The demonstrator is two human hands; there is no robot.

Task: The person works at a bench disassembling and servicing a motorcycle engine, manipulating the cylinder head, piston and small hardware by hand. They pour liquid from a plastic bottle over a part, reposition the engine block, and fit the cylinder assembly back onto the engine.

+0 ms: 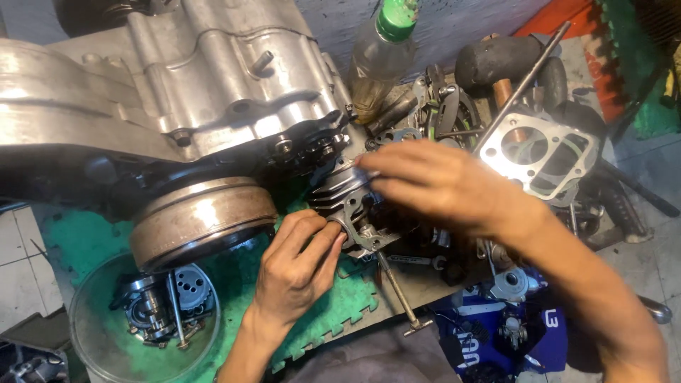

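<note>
A finned metal cylinder block (pixel 340 195) lies on its side in front of a large aluminium engine case (pixel 213 78). My left hand (pixel 294 266) pinches the block's near flange between thumb and fingers. My right hand (pixel 440 184) reaches across from the right, its fingers laid flat on the top of the block near the engine's chain opening (pixel 305 149). The block's right half is hidden under that hand.
A round clutch drum (pixel 202 220) sits on the engine's near side. A clear bowl (pixel 142 319) holds several small engine parts. A T-handle wrench (pixel 401 298) lies on the green foam mat (pixel 333 305). A bottle (pixel 379 57), a cylinder gasket (pixel 539 152) and tools crowd the right.
</note>
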